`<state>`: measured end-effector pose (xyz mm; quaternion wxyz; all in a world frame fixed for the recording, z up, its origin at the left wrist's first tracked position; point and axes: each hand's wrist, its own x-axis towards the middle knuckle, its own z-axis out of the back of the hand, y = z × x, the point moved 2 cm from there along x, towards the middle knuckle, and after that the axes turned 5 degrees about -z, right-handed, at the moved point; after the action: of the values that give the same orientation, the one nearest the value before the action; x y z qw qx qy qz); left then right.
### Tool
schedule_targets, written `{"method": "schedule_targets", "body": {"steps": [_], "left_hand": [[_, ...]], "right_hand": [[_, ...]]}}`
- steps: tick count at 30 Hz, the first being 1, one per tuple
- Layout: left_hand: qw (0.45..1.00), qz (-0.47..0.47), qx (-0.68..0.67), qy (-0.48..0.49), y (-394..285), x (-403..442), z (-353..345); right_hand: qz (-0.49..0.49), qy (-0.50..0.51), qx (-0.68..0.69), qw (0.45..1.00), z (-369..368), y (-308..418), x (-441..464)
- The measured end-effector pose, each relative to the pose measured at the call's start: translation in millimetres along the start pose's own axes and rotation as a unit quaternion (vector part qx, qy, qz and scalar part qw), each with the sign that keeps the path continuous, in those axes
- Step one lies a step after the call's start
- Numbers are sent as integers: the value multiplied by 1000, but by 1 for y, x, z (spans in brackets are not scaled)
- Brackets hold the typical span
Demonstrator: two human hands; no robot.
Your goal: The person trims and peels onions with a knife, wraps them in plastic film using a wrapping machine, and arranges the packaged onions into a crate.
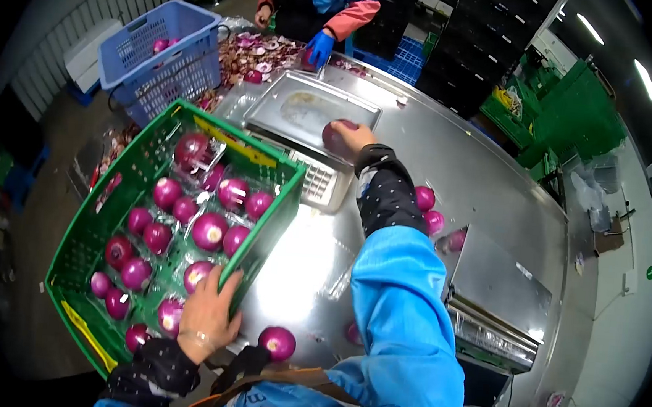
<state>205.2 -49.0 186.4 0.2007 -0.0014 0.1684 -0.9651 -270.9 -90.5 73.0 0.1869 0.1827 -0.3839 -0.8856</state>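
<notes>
My right hand (352,138) is closed around a red onion (333,137) at the right side of the scale's metal pan (275,114). The scale's keypad (320,182) faces me below the pan. My left hand (208,318) lies over the near right side of a green crate (290,189), fingers apart, close to a red onion (198,276); whether it touches that onion I cannot tell. Several red onions fill the crate, many in clear plastic wrap. A loose red onion (277,343) sits on the metal table by my left hand.
A blue basket (163,83) with onions stands at the back left, beside a heap of onion skins (257,54). Opposite, a co-worker's blue-gloved hand (320,48) is at an onion. To the right are two onions (429,210) and a metal wrapping machine (499,286).
</notes>
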Motion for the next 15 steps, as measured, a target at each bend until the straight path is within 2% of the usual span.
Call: {"method": "schedule_targets", "body": {"steps": [3, 6, 10, 12, 14, 15], "left_hand": [[1000, 4, 10, 7, 0, 5, -4], [999, 38, -24, 23, -7, 10, 0], [991, 41, -123, -18, -11, 19, 8], [989, 77, -128, -9, -13, 22, 10], [985, 102, -138, 5, -8, 22, 6], [983, 108, -145, 15, -1, 20, 1]], "right_hand": [[46, 101, -145, 983, 19, 22, -11], [110, 38, -141, 983, 45, 23, 9], [153, 92, -115, 977, 100, 28, 31], [169, 110, -88, 975, 117, 33, 28], [173, 61, -88, 979, 116, 24, 44], [170, 75, -100, 978, 116, 25, 44]]}}
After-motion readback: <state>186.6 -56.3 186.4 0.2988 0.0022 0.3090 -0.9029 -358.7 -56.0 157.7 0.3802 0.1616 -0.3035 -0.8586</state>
